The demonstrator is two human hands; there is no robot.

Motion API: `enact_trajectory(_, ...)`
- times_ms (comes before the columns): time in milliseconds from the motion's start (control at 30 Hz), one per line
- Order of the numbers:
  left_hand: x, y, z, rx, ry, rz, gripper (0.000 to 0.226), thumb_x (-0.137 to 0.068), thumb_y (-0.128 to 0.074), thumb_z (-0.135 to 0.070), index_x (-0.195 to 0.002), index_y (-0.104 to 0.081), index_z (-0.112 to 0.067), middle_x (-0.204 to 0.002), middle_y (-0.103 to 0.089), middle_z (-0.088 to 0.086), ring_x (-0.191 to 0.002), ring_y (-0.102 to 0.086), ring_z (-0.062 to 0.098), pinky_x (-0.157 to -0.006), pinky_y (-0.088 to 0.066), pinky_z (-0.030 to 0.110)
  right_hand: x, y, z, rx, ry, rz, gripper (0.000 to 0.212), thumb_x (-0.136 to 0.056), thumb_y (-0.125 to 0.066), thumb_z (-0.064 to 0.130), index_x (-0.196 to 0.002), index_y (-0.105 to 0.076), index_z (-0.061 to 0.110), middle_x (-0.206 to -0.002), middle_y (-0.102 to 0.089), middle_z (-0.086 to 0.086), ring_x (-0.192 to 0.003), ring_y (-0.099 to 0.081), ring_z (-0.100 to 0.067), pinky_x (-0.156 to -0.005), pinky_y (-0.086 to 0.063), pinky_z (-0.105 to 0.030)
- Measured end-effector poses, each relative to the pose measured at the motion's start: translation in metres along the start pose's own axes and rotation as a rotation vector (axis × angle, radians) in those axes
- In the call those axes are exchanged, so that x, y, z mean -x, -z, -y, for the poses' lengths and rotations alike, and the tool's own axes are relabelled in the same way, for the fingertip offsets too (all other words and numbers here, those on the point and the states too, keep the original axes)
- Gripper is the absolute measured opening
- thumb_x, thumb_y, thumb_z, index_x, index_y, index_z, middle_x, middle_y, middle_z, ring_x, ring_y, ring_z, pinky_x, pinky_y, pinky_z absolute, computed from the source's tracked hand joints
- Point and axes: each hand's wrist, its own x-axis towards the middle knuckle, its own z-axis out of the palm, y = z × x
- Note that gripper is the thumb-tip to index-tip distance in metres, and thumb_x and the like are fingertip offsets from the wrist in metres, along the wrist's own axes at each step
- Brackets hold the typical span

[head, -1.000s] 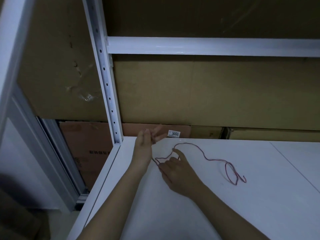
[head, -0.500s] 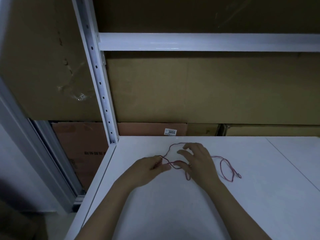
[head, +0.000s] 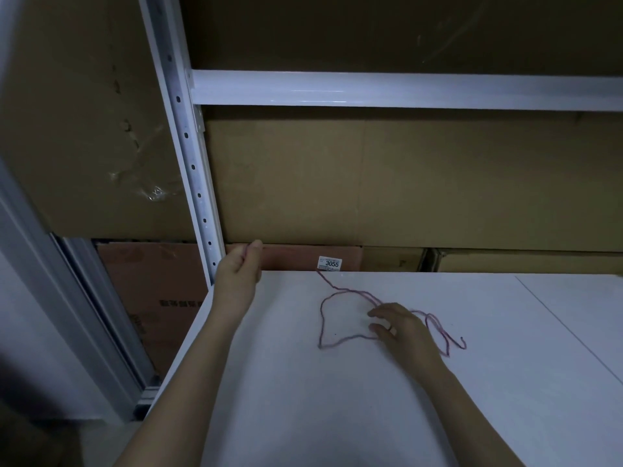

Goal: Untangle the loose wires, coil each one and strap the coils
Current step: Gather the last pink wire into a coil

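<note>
One thin red wire [head: 322, 326] lies on the white shelf board [head: 303, 399]. It forms an open loop in the middle and a narrow doubled bend with a hooked end at the right [head: 451, 345]. One strand runs up to the board's back edge near the 3055 label. My left hand [head: 239, 271] is lifted at the board's back left corner with thumb and fingers pinched together, apparently on the wire's end; the stretch leading to it is lost against the dark cardboard. My right hand [head: 401, 326] rests with loosely spread fingers on the wire where the loop closes.
A white perforated shelf upright [head: 188, 156] stands just behind my left hand, and a white crossbeam [head: 404, 91] runs above. Brown cardboard boxes [head: 371, 176] fill the space behind the board. A seam [head: 569, 328] crosses the board at the right.
My left hand has risen from the board and moved back left, drawing a strand with it. The loop has opened wider, and my right hand has stayed pressing on the wire.
</note>
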Motion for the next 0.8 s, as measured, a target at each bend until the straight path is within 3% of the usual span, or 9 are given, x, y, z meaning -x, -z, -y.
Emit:
enact_trajectory(133,0.005,-0.011,-0.004,-0.038,-0.028,0.122,0.038,-0.099,-0.050,-0.025,-0.070,-0.047,-0.002,-0.047,-0.034,-0.013,-0.048,-0.032,0.006,-0.049,-0.028,0.018,-0.008,0.001,0.013,-0.035,-0.033,0.006,0.034,-0.093,-0.059,0.019,-0.127,-0.058,0.015,-0.126,-0.060,-0.001,-0.112,-0.054,-0.013,-0.088,-0.030,-0.008)
enact_trajectory(200,0.009,-0.021,-0.007,-0.061,-0.040,0.187,0.036,-0.099,-0.049,-0.025,-0.066,-0.045,-0.010,-0.045,-0.037,-0.013,-0.046,-0.033,0.003,-0.049,-0.028,0.018,-0.014,0.000,0.032,-0.067,0.006,-0.014,0.039,-0.093,-0.059,0.026,-0.131,-0.054,0.020,-0.128,-0.054,0.008,-0.120,-0.046,-0.009,-0.093,-0.024,-0.008)
enact_trajectory(300,0.015,-0.035,-0.014,-0.177,-0.112,0.238,0.037,-0.099,-0.047,-0.027,-0.063,-0.045,-0.020,-0.045,-0.046,-0.014,-0.046,-0.041,0.000,-0.054,-0.033,0.024,-0.022,-0.002,0.061,-0.194,0.001,0.092,0.045,-0.095,-0.055,0.031,-0.138,-0.045,0.026,-0.125,-0.041,0.017,-0.122,-0.033,0.001,-0.096,-0.019,-0.008)
enact_trajectory(433,0.018,-0.041,-0.018,-0.306,-0.212,0.169,0.034,-0.099,-0.042,-0.032,-0.066,-0.043,-0.030,-0.053,-0.045,-0.014,-0.050,-0.048,-0.001,-0.051,-0.031,0.017,-0.024,-0.004,0.080,-0.443,-0.021,0.296,0.037,-0.094,-0.051,0.012,-0.125,-0.052,0.033,-0.132,-0.046,0.016,-0.124,-0.040,0.001,-0.101,-0.024,-0.010)
enact_trajectory(500,0.016,-0.039,-0.016,-0.350,-0.219,0.165,0.034,-0.100,-0.040,-0.033,-0.067,-0.042,-0.030,-0.056,-0.046,-0.014,-0.052,-0.048,-0.001,-0.051,-0.030,0.017,-0.022,-0.003,0.083,-0.570,-0.031,0.316,0.029,-0.094,-0.055,0.019,-0.118,-0.058,0.034,-0.131,-0.050,0.021,-0.119,-0.043,0.008,-0.099,-0.029,-0.008)
enact_trajectory(567,0.015,-0.036,-0.016,-0.389,-0.203,0.207,0.035,-0.101,-0.037,-0.033,-0.066,-0.040,-0.031,-0.057,-0.044,-0.013,-0.054,-0.045,0.000,-0.052,-0.030,0.018,-0.024,-0.003,0.086,-0.653,-0.038,0.236,0.019,-0.094,-0.056,0.030,-0.111,-0.063,0.031,-0.121,-0.056,0.023,-0.110,-0.048,0.013,-0.089,-0.031,0.001)
enact_trajectory(667,0.013,-0.029,-0.018,-0.343,-0.094,0.296,0.044,-0.101,-0.034,-0.039,-0.059,-0.038,-0.025,-0.051,-0.040,-0.011,-0.049,-0.040,0.003,-0.059,-0.032,0.022,-0.034,-0.002,0.082,-0.530,-0.036,0.042,0.019,-0.099,-0.048,0.017,-0.097,-0.066,0.020,-0.106,-0.064,0.007,-0.097,-0.057,-0.002,-0.075,-0.035,-0.001)
enact_trajectory(733,0.014,-0.021,-0.021,-0.174,0.023,0.442,0.054,-0.100,-0.032,-0.047,-0.054,-0.033,-0.019,-0.048,-0.036,-0.010,-0.050,-0.035,0.009,-0.064,-0.030,0.029,-0.045,0.002,0.074,-0.458,-0.068,-0.102,0.024,-0.100,-0.043,0.012,-0.097,-0.066,0.012,-0.099,-0.067,-0.008,-0.085,-0.059,-0.013,-0.069,-0.038,-0.008)
enact_trajectory(800,0.017,-0.013,-0.026,0.083,0.153,0.631,0.054,-0.097,-0.037,-0.052,-0.053,-0.027,-0.021,-0.047,-0.027,-0.006,-0.050,-0.024,0.015,-0.064,-0.022,0.033,-0.056,0.007,0.068,-0.431,-0.048,-0.172,0.025,-0.101,-0.041,0.012,-0.095,-0.065,0.009,-0.092,-0.068,-0.007,-0.078,-0.058,-0.011,-0.066,-0.038,-0.006)
